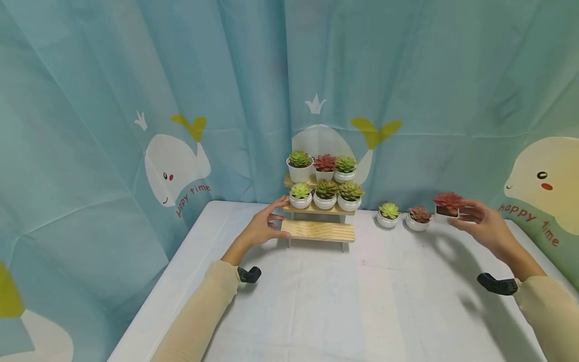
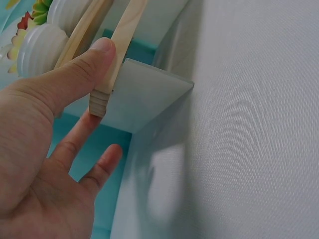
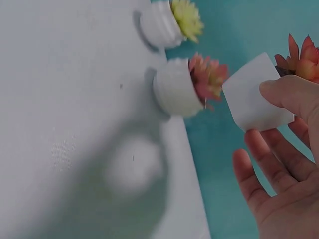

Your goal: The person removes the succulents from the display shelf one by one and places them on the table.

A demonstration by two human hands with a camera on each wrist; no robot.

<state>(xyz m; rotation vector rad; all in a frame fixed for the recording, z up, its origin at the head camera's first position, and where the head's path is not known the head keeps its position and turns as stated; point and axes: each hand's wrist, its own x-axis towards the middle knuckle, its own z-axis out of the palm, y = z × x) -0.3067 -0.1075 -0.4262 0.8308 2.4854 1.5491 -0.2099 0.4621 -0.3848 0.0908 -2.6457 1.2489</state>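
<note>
Between the thumb and fingers of my right hand (image 1: 484, 226) is a square white pot with a red succulent (image 3: 254, 94), tilted in the right wrist view. Two round white pots sit to its left, one with a reddish succulent (image 1: 418, 219) and one with a yellow-green succulent (image 1: 388, 215). My left hand (image 1: 261, 226) grips the left end of a three-tier wooden plant stand (image 1: 318, 231), thumb on the lowest board (image 2: 117, 55) and a fingertip at its end. Several potted succulents (image 1: 325, 193) fill the stand's upper two tiers; the lowest board is bare.
A white cloth (image 1: 325, 301) covers the table, its far edge just behind the pots. Close behind hangs a blue curtain (image 1: 253, 100) printed with whales. Dark wrist-worn devices sit at both sleeves.
</note>
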